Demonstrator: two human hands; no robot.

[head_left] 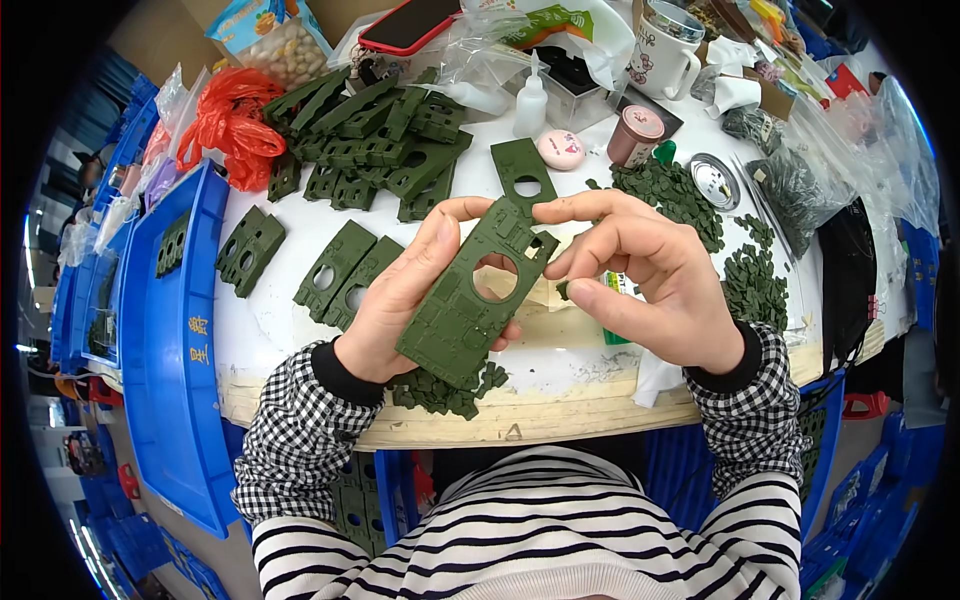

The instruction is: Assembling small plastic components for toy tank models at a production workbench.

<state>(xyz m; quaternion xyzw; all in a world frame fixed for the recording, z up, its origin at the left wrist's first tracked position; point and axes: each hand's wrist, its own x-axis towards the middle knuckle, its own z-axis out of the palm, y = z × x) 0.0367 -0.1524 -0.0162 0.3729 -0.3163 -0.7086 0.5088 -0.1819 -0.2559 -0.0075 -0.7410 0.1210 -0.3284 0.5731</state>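
Note:
My left hand (385,315) is closed round a dark green plastic tank hull top (450,325), held tilted above the table's front. The hull has a large round hole and a small pale spot near its far end. My right hand (665,275) is at the hull's right side, its index fingertip by the far end. Between its thumb and bent fingers shows a small green plastic part (562,290). Just beyond lies another hull plate (520,165) with a round hole. Below my left hand is a pile of small green parts (440,392).
Several hull plates (380,140) are heaped at the back left. Small green parts (670,200) lie at right, near tweezers (757,195) and a round tin (713,180). A white dropper bottle (531,100), pink jar (636,135) and mug (665,50) stand behind. A blue crate (180,380) borders the left.

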